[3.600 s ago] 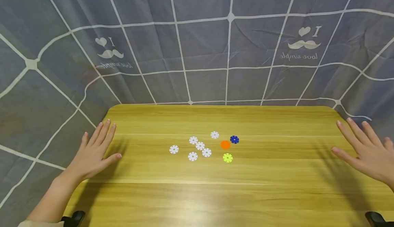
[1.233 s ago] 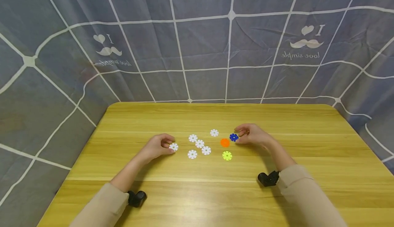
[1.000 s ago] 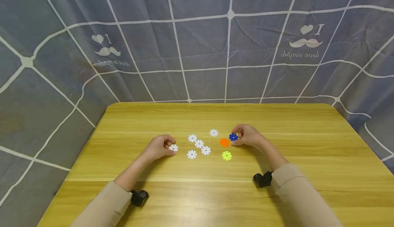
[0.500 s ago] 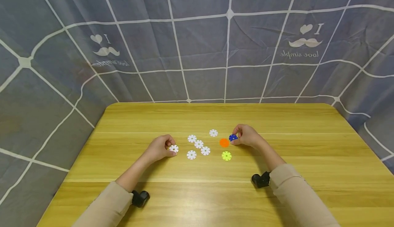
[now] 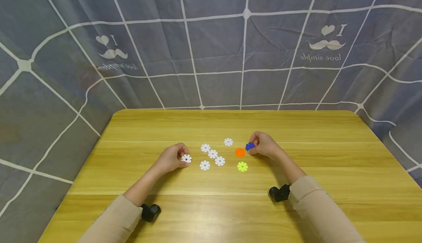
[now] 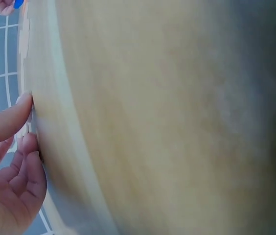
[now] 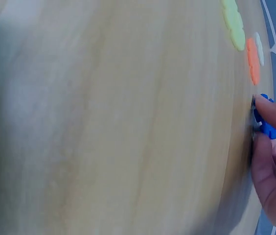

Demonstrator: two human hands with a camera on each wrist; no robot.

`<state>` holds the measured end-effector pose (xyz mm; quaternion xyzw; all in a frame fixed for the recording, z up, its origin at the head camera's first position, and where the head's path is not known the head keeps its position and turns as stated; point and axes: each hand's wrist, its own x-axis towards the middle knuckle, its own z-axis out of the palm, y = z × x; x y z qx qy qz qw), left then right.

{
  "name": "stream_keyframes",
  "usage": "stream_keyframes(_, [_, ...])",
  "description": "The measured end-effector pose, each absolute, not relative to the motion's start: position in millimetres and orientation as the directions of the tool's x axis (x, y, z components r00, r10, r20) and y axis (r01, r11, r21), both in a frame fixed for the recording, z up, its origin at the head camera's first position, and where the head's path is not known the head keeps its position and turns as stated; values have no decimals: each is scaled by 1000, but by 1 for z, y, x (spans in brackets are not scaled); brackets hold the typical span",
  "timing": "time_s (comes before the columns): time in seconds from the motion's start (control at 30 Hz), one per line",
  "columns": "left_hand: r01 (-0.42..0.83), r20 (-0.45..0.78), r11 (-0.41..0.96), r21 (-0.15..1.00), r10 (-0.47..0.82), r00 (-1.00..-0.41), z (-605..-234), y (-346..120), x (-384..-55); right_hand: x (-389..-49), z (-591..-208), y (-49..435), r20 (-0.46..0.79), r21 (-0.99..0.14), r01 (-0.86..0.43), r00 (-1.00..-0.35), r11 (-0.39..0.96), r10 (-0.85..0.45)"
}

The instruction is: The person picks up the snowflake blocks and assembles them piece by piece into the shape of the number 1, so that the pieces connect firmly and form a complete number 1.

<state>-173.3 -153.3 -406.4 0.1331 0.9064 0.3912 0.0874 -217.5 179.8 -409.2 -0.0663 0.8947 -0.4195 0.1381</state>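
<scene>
A white notched snowflake disc (image 5: 187,158) is pinched between the thumb and fingers of my left hand (image 5: 169,158), tilted up at the left of the group. Opposite, my right hand (image 5: 266,145) pinches a blue notched snowflake disc (image 5: 250,146) by its edge. In the right wrist view the blue disc (image 7: 269,129) stands tilted between thumb and fingertip, close over the table. An orange disc (image 5: 240,153) lies just left of the blue one, and a yellow-green disc (image 5: 242,166) is nearer to me. The left wrist view shows the left fingers close to the tabletop, mostly covering their disc.
Several white discs lie flat between the hands, among them one at the back (image 5: 228,142) and one at the front (image 5: 205,165). The wooden table (image 5: 211,213) ends at a grey curtain (image 5: 217,52) with white lines behind it.
Both hands came in from the table's sides to the white and blue discs. Over the last second the fingers closed on them and tipped both discs up from lying flat.
</scene>
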Motion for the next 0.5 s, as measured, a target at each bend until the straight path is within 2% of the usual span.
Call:
stream_keyframes(0.23, [113,-62,600,792,263,-963,-409,-154,-175,-217,-409,182,-240,-842,81,-942,534,-237])
stream_keyframes(0.5, [20,-107,533,846,206,-973,-408,-149,-174,-210,-409,185,-258,-865,85,-920,495,-294])
